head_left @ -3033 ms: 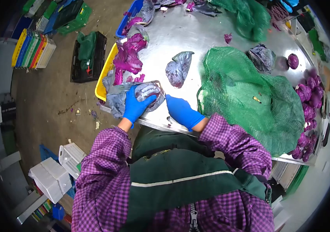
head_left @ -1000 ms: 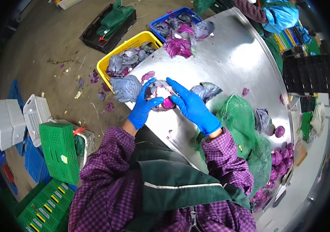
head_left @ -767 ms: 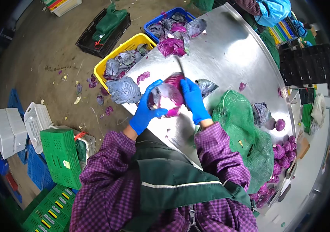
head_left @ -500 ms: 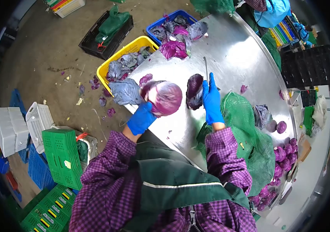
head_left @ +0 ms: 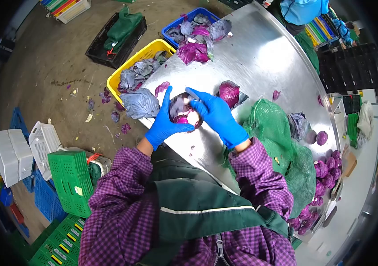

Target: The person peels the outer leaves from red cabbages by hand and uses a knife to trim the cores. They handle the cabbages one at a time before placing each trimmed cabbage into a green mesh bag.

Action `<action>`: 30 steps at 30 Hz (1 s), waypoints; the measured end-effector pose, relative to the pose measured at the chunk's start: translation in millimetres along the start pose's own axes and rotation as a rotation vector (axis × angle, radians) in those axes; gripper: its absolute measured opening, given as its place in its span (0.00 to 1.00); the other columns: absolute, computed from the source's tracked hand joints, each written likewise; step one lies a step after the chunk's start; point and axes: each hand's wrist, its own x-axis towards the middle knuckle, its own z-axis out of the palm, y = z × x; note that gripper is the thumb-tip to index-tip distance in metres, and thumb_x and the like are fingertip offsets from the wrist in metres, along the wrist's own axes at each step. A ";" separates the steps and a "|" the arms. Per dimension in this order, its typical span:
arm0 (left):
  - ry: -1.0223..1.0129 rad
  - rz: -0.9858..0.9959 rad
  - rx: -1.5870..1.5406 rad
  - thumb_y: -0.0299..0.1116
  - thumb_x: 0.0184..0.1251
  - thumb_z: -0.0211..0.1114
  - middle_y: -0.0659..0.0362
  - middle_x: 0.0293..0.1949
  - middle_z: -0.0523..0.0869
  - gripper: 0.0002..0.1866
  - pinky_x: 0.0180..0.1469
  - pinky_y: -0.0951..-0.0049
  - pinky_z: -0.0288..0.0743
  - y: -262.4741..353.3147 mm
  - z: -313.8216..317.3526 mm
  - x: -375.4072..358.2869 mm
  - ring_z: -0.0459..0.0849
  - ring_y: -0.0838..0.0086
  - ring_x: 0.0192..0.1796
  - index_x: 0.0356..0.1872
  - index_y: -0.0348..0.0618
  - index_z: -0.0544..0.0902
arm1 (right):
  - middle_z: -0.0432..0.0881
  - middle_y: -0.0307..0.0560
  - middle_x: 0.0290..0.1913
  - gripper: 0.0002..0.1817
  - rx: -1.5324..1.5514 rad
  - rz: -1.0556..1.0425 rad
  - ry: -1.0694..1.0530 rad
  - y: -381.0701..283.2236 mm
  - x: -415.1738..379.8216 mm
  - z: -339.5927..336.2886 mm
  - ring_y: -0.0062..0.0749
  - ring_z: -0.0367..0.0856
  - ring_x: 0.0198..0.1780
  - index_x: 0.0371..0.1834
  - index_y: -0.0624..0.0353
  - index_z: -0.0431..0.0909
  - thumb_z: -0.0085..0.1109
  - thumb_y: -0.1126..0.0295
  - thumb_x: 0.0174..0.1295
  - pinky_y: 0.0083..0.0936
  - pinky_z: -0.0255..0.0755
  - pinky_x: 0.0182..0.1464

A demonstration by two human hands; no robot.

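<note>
Head view: both blue-gloved hands meet on a round red cabbage head (head_left: 183, 113) at the near edge of the curved stainless-steel table (head_left: 264, 57). The left hand (head_left: 166, 122) cups its left side, fingers (head_left: 167, 95) spread and wrapped around it. The right hand (head_left: 213, 114) lies across its right side and top, fingers closed against it; whether a knife is held cannot be told. A cut purple cabbage leaf (head_left: 229, 92) lies just beyond the right hand. A green mesh net sack (head_left: 282, 146) lies to the right. A yellow plastic crate (head_left: 141, 67) of trimmed leaves stands beside the table's left edge.
</note>
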 end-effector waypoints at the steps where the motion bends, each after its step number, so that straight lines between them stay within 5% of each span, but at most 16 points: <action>1: 0.000 0.003 -0.008 0.31 0.36 0.82 0.49 0.65 0.65 0.68 0.66 0.65 0.65 0.1 1.4 -0.6 0.68 0.64 0.65 0.74 0.48 0.37 | 0.80 0.58 0.48 0.26 0.183 0.107 0.052 5.6 5.7 1.3 0.49 0.83 0.41 0.69 0.46 0.63 0.49 0.59 0.68 0.35 0.76 0.41; 2: -0.006 0.027 0.033 0.33 0.35 0.83 0.50 0.67 0.63 0.69 0.67 0.65 0.63 1.6 0.5 -0.9 0.66 0.64 0.67 0.74 0.49 0.36 | 0.82 0.61 0.40 0.23 0.154 0.123 0.217 9.7 9.7 2.8 0.52 0.83 0.42 0.66 0.49 0.67 0.47 0.58 0.69 0.37 0.75 0.42; 6: 0.063 0.014 0.030 0.33 0.39 0.77 0.54 0.73 0.52 0.63 0.73 0.67 0.47 10.7 1.3 -5.4 0.51 0.65 0.74 0.75 0.46 0.41 | 0.80 0.64 0.47 0.25 0.203 0.271 0.103 2.9 -7.8 -6.9 0.54 0.82 0.45 0.68 0.50 0.64 0.46 0.56 0.70 0.38 0.73 0.48; 10: 0.107 -0.062 0.036 0.28 0.44 0.74 0.54 0.70 0.58 0.52 0.72 0.68 0.52 16.0 4.1 -5.2 0.58 0.66 0.71 0.73 0.43 0.52 | 0.73 0.63 0.59 0.27 0.094 0.012 0.092 -15.0 -26.3 4.8 0.55 0.80 0.50 0.71 0.49 0.60 0.47 0.56 0.69 0.38 0.74 0.51; 15: 0.084 -0.090 -0.029 0.26 0.47 0.73 0.55 0.64 0.67 0.45 0.67 0.70 0.61 0.9 4.7 -0.7 0.67 0.68 0.65 0.69 0.42 0.59 | 0.70 0.63 0.61 0.29 -0.024 0.052 0.126 -16.7 -31.9 13.9 0.54 0.79 0.51 0.72 0.47 0.56 0.48 0.59 0.68 0.40 0.76 0.48; 19: 0.173 -0.204 -0.096 0.26 0.45 0.75 0.55 0.62 0.69 0.44 0.66 0.69 0.63 1.5 14.2 -2.5 0.69 0.68 0.63 0.66 0.41 0.62 | 0.81 0.58 0.48 0.23 0.038 0.360 0.197 -22.1 -23.8 20.1 0.47 0.83 0.42 0.65 0.54 0.68 0.49 0.59 0.69 0.34 0.75 0.44; 20: 0.152 -0.054 0.083 0.29 0.43 0.78 0.54 0.60 0.70 0.45 0.66 0.67 0.64 -9.3 14.4 -6.6 0.70 0.68 0.62 0.65 0.40 0.62 | 0.82 0.58 0.45 0.23 0.170 0.459 0.225 -20.8 -19.9 20.1 0.48 0.84 0.37 0.63 0.57 0.70 0.49 0.57 0.69 0.36 0.76 0.40; 21: 0.129 0.099 0.263 0.32 0.41 0.81 0.54 0.59 0.71 0.47 0.65 0.66 0.66 -19.3 13.4 -10.3 0.72 0.67 0.61 0.65 0.40 0.62 | 0.84 0.50 0.34 0.22 0.583 0.635 0.418 -20.0 -15.3 18.9 0.37 0.83 0.32 0.56 0.63 0.75 0.49 0.56 0.69 0.30 0.75 0.39; 23: 0.125 0.153 0.349 0.34 0.37 0.83 0.52 0.61 0.69 0.50 0.66 0.67 0.65 -23.3 17.6 -9.4 0.71 0.66 0.62 0.64 0.39 0.62 | 0.84 0.47 0.32 0.22 0.446 0.413 0.500 39.5 -17.2 47.5 0.31 0.81 0.26 0.56 0.64 0.75 0.50 0.56 0.70 0.27 0.74 0.34; 24: 0.113 0.134 0.333 0.34 0.38 0.83 0.52 0.62 0.69 0.51 0.66 0.67 0.65 -21.8 18.6 -9.7 0.70 0.66 0.63 0.65 0.39 0.61 | 0.83 0.46 0.30 0.20 0.507 0.478 0.466 50.9 -17.2 48.4 0.27 0.76 0.18 0.52 0.62 0.76 0.48 0.57 0.71 0.25 0.72 0.24; 28: -0.064 0.171 0.247 0.38 0.35 0.83 0.52 0.66 0.63 0.58 0.69 0.65 0.59 8.2 16.5 -7.6 0.64 0.64 0.68 0.69 0.38 0.56 | 0.83 0.43 0.30 0.16 0.977 0.649 0.550 59.3 -16.2 20.8 0.19 0.67 0.14 0.43 0.57 0.77 0.47 0.57 0.71 0.18 0.62 0.14; 30: -0.078 0.267 0.276 0.41 0.33 0.84 0.52 0.68 0.61 0.61 0.71 0.64 0.55 30.2 12.7 -4.5 0.61 0.64 0.70 0.70 0.38 0.54 | 0.81 0.39 0.27 0.18 0.817 0.614 0.598 68.9 -21.8 10.2 0.18 0.68 0.15 0.58 0.54 0.73 0.51 0.58 0.69 0.19 0.64 0.16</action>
